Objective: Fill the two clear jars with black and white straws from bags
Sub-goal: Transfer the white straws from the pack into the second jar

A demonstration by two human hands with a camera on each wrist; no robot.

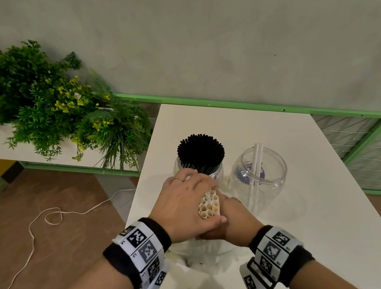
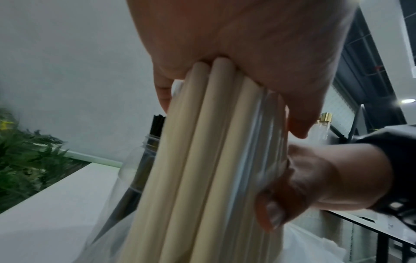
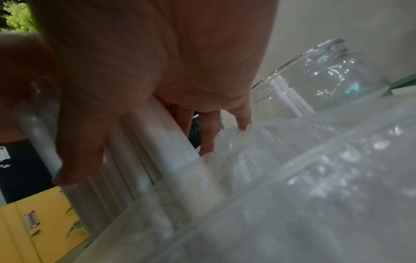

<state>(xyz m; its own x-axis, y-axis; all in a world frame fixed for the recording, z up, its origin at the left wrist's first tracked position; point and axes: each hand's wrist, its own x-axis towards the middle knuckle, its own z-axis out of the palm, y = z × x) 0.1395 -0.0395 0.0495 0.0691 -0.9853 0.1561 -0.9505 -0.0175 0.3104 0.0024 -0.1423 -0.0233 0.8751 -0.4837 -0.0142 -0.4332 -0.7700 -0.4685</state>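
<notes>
my left hand (image 1: 188,207) wraps its grip round the top of a bundle of white straws (image 1: 209,205), thumb and fingers curled on it. my right hand (image 1: 233,221), half hidden under the left, curls its grip lower on the same bundle, through the clear bag (image 3: 281,178) whose bottom i can't make out. beyond on the worktop (image 1: 313,201) stand the jar of black straws (image 1: 200,152) and, to its right, the jar with two white straws (image 1: 258,174).
</notes>
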